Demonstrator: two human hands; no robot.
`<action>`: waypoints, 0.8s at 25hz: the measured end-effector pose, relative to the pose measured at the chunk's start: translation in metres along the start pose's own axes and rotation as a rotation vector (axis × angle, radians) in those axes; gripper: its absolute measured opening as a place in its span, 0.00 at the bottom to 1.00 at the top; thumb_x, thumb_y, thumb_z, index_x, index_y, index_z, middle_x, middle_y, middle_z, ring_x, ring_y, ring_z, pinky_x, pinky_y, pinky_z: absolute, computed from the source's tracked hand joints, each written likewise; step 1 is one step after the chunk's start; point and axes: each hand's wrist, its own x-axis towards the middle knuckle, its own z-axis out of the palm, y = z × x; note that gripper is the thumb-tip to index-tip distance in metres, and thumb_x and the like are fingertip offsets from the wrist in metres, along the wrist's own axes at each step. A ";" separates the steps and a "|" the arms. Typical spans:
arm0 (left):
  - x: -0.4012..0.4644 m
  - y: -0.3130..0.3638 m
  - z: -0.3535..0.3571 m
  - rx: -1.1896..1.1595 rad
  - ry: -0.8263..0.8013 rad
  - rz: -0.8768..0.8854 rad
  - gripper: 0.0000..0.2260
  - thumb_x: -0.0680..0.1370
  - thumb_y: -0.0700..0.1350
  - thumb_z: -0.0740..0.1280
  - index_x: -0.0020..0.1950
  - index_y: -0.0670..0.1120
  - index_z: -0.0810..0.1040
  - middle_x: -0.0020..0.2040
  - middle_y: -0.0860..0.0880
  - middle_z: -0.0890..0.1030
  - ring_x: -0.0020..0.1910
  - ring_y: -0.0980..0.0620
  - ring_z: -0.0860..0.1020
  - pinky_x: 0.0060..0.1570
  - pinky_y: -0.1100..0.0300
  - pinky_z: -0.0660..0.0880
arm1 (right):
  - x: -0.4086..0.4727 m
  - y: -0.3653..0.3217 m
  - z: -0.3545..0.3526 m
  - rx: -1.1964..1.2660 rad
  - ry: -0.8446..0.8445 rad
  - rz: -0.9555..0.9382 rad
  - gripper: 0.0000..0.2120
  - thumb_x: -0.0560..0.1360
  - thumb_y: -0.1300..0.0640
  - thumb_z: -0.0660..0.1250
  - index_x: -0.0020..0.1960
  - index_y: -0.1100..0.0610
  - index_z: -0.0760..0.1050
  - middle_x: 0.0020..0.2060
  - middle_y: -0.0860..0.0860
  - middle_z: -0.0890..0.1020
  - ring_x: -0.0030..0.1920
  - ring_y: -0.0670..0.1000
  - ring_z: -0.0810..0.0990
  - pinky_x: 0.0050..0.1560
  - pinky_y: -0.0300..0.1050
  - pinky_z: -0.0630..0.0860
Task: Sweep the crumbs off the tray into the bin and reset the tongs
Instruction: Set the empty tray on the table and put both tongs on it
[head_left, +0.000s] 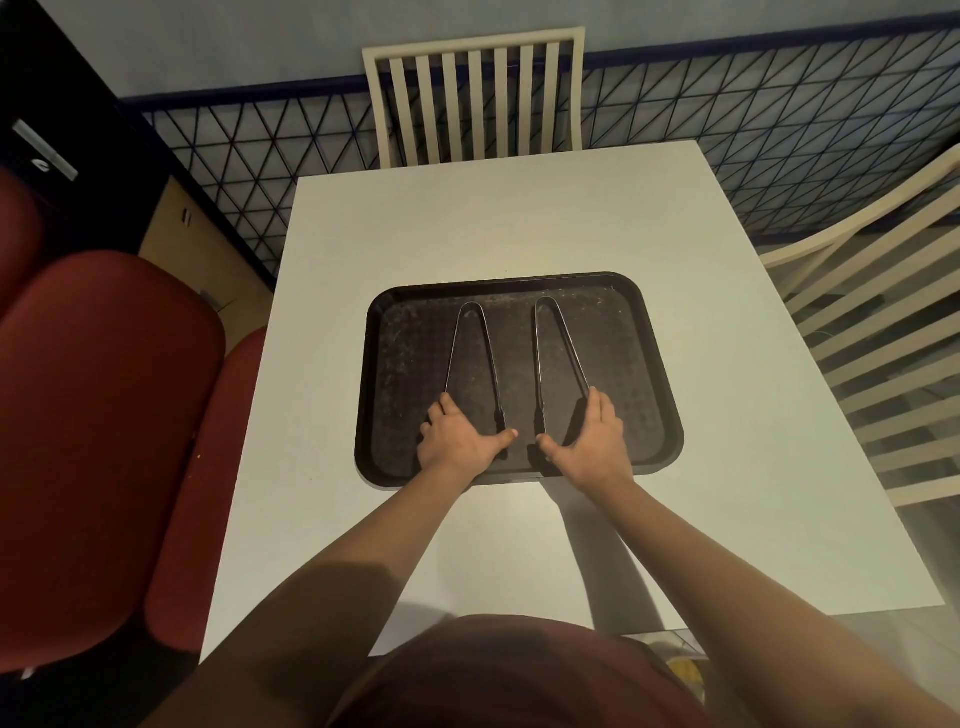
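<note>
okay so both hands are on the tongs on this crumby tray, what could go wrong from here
Lifting both tongs, the left tongs and right tongs, could flick crumbs off the tray onto the white table.

No bin shows in this view, so carrying the tray to one may spill crumbs.

The left hand and right hand seem to touch only the tips, so a tong could slip.

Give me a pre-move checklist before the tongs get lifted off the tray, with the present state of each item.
1. Left hand on the left tongs: ok, it rests over their open end, thumb by the inner arm.
2. Right hand on the right tongs: ok, same placing, mirrored.
3. Firm grip on either pair: cannot tell; the fingers lie over the arms but no closed pinch shows.
4. Tray flat on the white table: ok, fully on the tabletop.
5. Crumbs still on the tray: not ok, pale specks cover its floor.
6. Bin within reach: cannot tell, none is in view.
</note>
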 end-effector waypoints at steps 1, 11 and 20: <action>0.000 0.000 0.000 -0.001 0.000 0.001 0.49 0.67 0.66 0.69 0.76 0.44 0.48 0.75 0.44 0.56 0.73 0.41 0.59 0.67 0.46 0.64 | 0.000 0.000 0.000 0.001 -0.001 -0.001 0.46 0.72 0.43 0.68 0.77 0.60 0.46 0.76 0.55 0.53 0.74 0.57 0.54 0.71 0.51 0.59; 0.001 -0.002 -0.002 -0.018 -0.019 0.012 0.49 0.67 0.66 0.69 0.76 0.45 0.47 0.76 0.44 0.56 0.73 0.41 0.59 0.67 0.46 0.65 | 0.001 0.001 0.000 0.010 -0.007 0.000 0.47 0.71 0.42 0.68 0.77 0.59 0.46 0.76 0.55 0.53 0.75 0.57 0.54 0.71 0.52 0.60; 0.011 -0.027 -0.013 -0.180 0.253 0.009 0.28 0.77 0.61 0.59 0.73 0.48 0.63 0.72 0.44 0.63 0.68 0.40 0.65 0.66 0.45 0.64 | 0.004 0.018 -0.011 0.254 0.258 -0.015 0.28 0.77 0.52 0.63 0.72 0.62 0.62 0.70 0.60 0.65 0.70 0.59 0.63 0.69 0.51 0.61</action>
